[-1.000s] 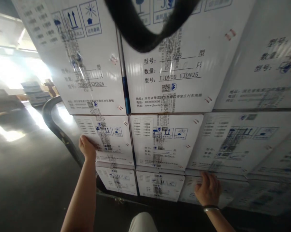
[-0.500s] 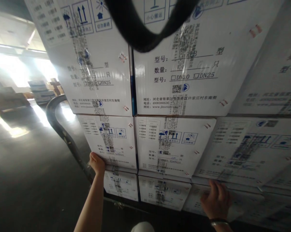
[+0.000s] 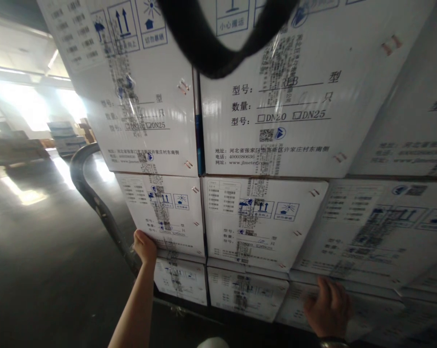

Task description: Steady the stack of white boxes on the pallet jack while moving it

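Observation:
A tall stack of white printed cartons fills the head view. My left hand grips the lower left corner of the middle-row left carton, fingers hooked round its edge. My right hand presses flat, fingers spread, on the bottom-row right carton just under the middle-row right carton. A bracelet shows at my right wrist. Whether either hand bears any weight is unclear.
A curved black metal cart handle rises left of the stack, close to my left hand. A black strap hangs across the top of the view. Dark floor lies to the left, with stacked goods and bright light far off.
My left hand slid down from the face of the middle-row carton to its lower corner. My right hand shifted slightly lower and right. The view tilted a little.

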Available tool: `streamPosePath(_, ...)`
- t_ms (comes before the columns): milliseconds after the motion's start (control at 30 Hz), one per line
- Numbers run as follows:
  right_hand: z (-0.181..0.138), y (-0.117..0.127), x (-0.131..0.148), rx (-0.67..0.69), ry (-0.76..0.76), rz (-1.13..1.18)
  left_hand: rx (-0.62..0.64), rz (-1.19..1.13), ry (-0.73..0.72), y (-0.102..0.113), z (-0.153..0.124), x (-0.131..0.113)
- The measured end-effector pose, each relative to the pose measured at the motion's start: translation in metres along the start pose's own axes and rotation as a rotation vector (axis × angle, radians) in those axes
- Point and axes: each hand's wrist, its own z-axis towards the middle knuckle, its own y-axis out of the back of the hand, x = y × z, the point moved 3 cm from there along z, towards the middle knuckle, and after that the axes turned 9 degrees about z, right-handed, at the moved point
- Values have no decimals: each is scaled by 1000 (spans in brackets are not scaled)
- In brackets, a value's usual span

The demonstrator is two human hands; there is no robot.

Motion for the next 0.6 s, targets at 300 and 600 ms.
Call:
streamPosePath(300,-1,1,4,4,-41,19,-13,4,2,-1,0,2)
streamPosePath(600,-3,-2,-2,-19,45,-30,-13,22,16,-1,1,1)
